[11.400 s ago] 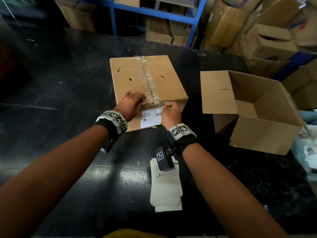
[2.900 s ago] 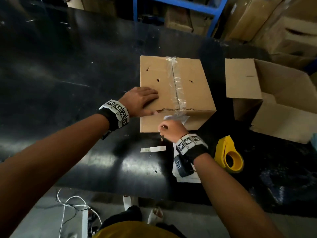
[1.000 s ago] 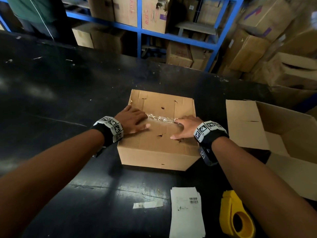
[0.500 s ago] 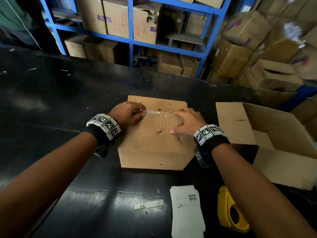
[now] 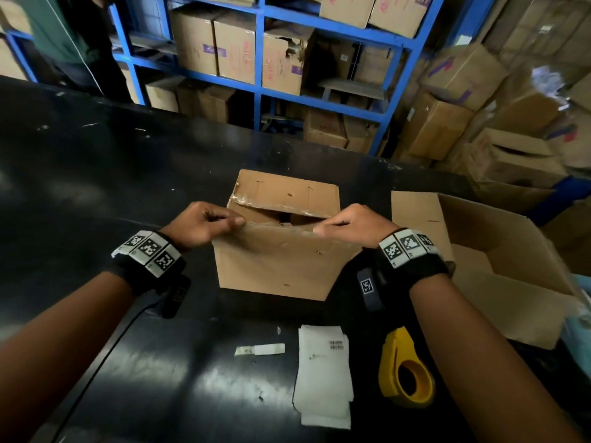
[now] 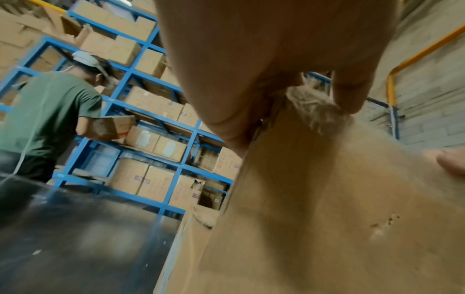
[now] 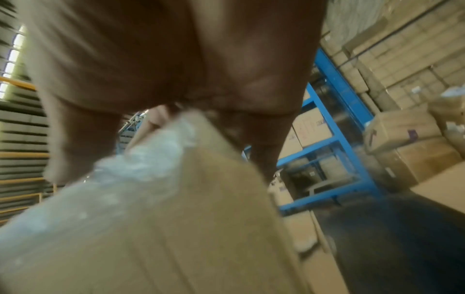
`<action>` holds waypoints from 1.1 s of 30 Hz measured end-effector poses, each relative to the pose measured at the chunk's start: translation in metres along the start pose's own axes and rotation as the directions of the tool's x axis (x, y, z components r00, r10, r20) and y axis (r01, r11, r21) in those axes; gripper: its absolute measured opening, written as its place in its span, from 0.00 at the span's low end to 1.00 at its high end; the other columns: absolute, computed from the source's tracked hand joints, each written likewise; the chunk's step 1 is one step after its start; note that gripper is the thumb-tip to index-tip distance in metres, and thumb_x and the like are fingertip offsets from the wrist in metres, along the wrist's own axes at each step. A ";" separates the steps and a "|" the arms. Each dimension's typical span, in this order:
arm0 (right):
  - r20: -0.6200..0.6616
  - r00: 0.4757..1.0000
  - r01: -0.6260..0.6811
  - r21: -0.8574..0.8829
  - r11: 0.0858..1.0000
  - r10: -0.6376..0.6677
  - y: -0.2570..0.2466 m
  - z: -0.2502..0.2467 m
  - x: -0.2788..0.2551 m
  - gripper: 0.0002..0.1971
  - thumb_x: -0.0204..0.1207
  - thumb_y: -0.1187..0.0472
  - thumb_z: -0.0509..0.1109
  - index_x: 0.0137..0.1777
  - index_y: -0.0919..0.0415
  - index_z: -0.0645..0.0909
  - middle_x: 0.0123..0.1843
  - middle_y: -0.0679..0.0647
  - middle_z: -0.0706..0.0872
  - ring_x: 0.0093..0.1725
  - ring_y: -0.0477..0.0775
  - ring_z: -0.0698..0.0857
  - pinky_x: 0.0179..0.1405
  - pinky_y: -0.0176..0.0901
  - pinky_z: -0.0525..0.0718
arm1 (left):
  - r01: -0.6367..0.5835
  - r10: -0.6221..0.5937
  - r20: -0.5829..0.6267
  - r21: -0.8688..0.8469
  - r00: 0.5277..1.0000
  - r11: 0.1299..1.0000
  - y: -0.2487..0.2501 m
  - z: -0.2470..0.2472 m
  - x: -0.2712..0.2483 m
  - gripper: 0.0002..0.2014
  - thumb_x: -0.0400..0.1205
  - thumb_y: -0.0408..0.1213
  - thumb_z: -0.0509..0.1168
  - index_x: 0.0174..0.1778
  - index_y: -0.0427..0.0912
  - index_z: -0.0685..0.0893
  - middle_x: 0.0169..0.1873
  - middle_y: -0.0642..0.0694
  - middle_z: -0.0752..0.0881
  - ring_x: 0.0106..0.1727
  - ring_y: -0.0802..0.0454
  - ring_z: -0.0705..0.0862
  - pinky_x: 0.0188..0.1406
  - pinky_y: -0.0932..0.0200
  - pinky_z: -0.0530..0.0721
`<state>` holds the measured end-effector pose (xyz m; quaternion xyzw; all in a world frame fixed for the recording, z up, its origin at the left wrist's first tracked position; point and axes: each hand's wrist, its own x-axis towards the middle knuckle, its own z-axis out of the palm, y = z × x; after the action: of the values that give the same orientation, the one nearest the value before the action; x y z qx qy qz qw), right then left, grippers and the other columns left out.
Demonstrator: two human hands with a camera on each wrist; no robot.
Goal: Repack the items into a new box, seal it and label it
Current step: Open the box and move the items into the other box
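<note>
A worn brown cardboard box (image 5: 281, 270) stands mid-table with its top partly parted, a dark gap showing inside. My left hand (image 5: 208, 223) pinches the near flap (image 5: 281, 231) at its left corner, thumb on top. My right hand (image 5: 351, 223) pinches the same flap at its right corner. In the left wrist view the fingers (image 6: 349, 95) curl over the frayed flap edge (image 6: 314, 111). Torn clear tape (image 7: 141, 163) clings to the flap in the right wrist view. A second, empty open box (image 5: 499, 266) lies on its side at the right.
A stack of white labels (image 5: 323, 372), a yellow tape dispenser (image 5: 406, 372) and a small paper strip (image 5: 260, 350) lie on the black table (image 5: 112, 187) near me. Blue shelving (image 5: 259, 87) with cartons stands behind. Another person (image 6: 48, 119) stands at the far left.
Both hands went from lying on the taped seam to pinching the near flap. The seam has split and the flap has lifted toward me, opening a gap.
</note>
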<state>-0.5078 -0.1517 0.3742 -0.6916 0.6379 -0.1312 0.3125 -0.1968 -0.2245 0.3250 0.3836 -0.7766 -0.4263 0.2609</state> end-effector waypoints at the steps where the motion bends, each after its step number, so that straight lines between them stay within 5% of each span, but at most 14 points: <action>1: 0.023 1.000 -0.018 0.016 1.000 0.018 0.003 0.004 -0.003 0.18 0.75 0.40 0.69 0.53 0.51 0.90 0.45 0.43 0.90 0.45 0.39 0.85 0.42 0.32 0.78 | 0.016 -0.014 0.039 -0.040 0.999 0.999 -0.002 0.004 -0.008 0.11 0.70 0.59 0.72 0.43 0.60 0.91 0.47 0.63 0.90 0.52 0.63 0.87 0.55 0.66 0.81; 4: 0.108 0.993 -0.045 -0.070 0.997 0.052 0.019 0.021 -0.006 0.21 0.74 0.37 0.69 0.57 0.50 0.89 0.53 0.49 0.91 0.54 0.47 0.87 0.53 0.39 0.81 | 0.034 -0.024 0.143 -0.067 0.989 0.997 -0.012 0.016 -0.032 0.24 0.63 0.68 0.71 0.50 0.61 0.89 0.54 0.57 0.89 0.61 0.61 0.83 0.65 0.65 0.77; 6: 0.193 0.980 -0.026 -0.163 0.986 0.058 0.030 0.035 -0.007 0.22 0.74 0.40 0.70 0.65 0.47 0.84 0.64 0.46 0.86 0.64 0.46 0.82 0.61 0.36 0.75 | 0.057 -0.046 0.210 -0.044 0.977 0.997 -0.019 0.026 -0.046 0.22 0.64 0.61 0.70 0.54 0.62 0.87 0.60 0.58 0.86 0.65 0.64 0.80 0.68 0.65 0.73; 8: 0.210 0.976 -0.007 -0.218 0.976 0.054 0.037 0.050 -0.007 0.26 0.72 0.41 0.74 0.69 0.47 0.81 0.64 0.45 0.83 0.67 0.48 0.79 0.60 0.35 0.72 | 0.042 -0.068 0.237 0.114 0.969 0.993 -0.030 0.038 -0.054 0.22 0.66 0.58 0.63 0.55 0.62 0.88 0.65 0.56 0.83 0.66 0.69 0.77 0.70 0.69 0.69; 11: 0.110 0.994 0.032 -0.299 0.954 0.001 0.049 0.070 -0.001 0.23 0.70 0.45 0.76 0.66 0.47 0.83 0.63 0.49 0.81 0.66 0.54 0.76 0.64 0.45 0.75 | -0.009 -0.082 0.160 0.501 0.984 0.866 -0.049 0.055 -0.051 0.33 0.68 0.64 0.56 0.64 0.52 0.84 0.68 0.48 0.80 0.70 0.56 0.75 0.73 0.60 0.67; 13: 0.049 0.998 0.048 -0.358 0.933 -0.032 0.050 0.077 0.000 0.19 0.72 0.51 0.74 0.63 0.48 0.84 0.62 0.50 0.82 0.64 0.54 0.76 0.64 0.47 0.76 | -0.061 -0.015 0.112 0.643 0.994 0.764 -0.058 0.059 -0.041 0.31 0.73 0.61 0.53 0.65 0.50 0.83 0.63 0.46 0.83 0.65 0.45 0.79 0.67 0.50 0.74; 16: -0.043 0.994 0.080 -0.369 0.926 -0.103 0.049 0.080 0.005 0.15 0.74 0.58 0.71 0.61 0.48 0.86 0.58 0.49 0.86 0.59 0.54 0.83 0.60 0.46 0.81 | -0.075 0.030 0.073 0.755 0.997 0.651 -0.057 0.055 -0.012 0.25 0.78 0.56 0.51 0.65 0.52 0.82 0.62 0.47 0.83 0.61 0.44 0.79 0.61 0.46 0.77; 19: -0.030 0.998 0.048 -0.308 0.950 -0.060 0.047 0.068 0.024 0.14 0.79 0.59 0.66 0.61 0.51 0.87 0.62 0.48 0.88 0.62 0.52 0.84 0.63 0.41 0.79 | -0.113 -0.014 0.145 0.820 0.989 0.561 -0.062 0.044 0.023 0.18 0.85 0.50 0.53 0.66 0.53 0.81 0.69 0.51 0.78 0.70 0.47 0.73 0.68 0.48 0.70; 22: -0.009 1.000 -0.009 -0.328 0.944 0.007 0.045 0.048 0.060 0.14 0.78 0.59 0.66 0.61 0.52 0.87 0.63 0.51 0.87 0.62 0.53 0.83 0.62 0.41 0.79 | -0.242 -0.022 0.289 0.838 0.957 0.489 -0.066 0.031 0.052 0.18 0.84 0.54 0.56 0.67 0.56 0.80 0.71 0.55 0.77 0.72 0.50 0.71 0.67 0.52 0.69; 28: 0.001 0.990 -0.116 -0.532 0.839 0.138 0.054 0.019 0.139 0.31 0.67 0.48 0.78 0.71 0.43 0.74 0.73 0.52 0.72 0.73 0.61 0.71 0.70 0.61 0.75 | -0.515 0.012 0.537 0.802 0.843 0.303 -0.075 0.024 0.094 0.26 0.80 0.58 0.58 0.72 0.52 0.76 0.72 0.50 0.75 0.73 0.49 0.71 0.70 0.52 0.71; 31: -0.007 0.990 -0.117 -0.595 0.795 0.140 0.059 0.019 0.156 0.32 0.67 0.49 0.77 0.72 0.42 0.73 0.73 0.48 0.73 0.73 0.59 0.72 0.67 0.58 0.77 | -0.553 0.021 0.575 0.776 0.818 0.304 -0.078 0.027 0.111 0.25 0.81 0.56 0.57 0.73 0.52 0.74 0.73 0.50 0.74 0.75 0.48 0.69 0.73 0.48 0.69; 33: -0.068 0.997 -0.077 -0.605 0.792 0.045 0.063 0.018 0.161 0.23 0.70 0.54 0.74 0.66 0.40 0.79 0.67 0.46 0.79 0.67 0.57 0.77 0.62 0.53 0.79 | -0.558 0.022 0.587 0.756 0.809 0.343 -0.079 0.033 0.119 0.25 0.81 0.55 0.57 0.73 0.52 0.73 0.73 0.50 0.74 0.74 0.48 0.69 0.73 0.47 0.69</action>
<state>-0.5232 -0.3019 0.2879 -0.7308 0.6758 0.0733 0.0622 -0.2594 -0.3341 0.2500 0.1919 -0.9735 0.0418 -0.1169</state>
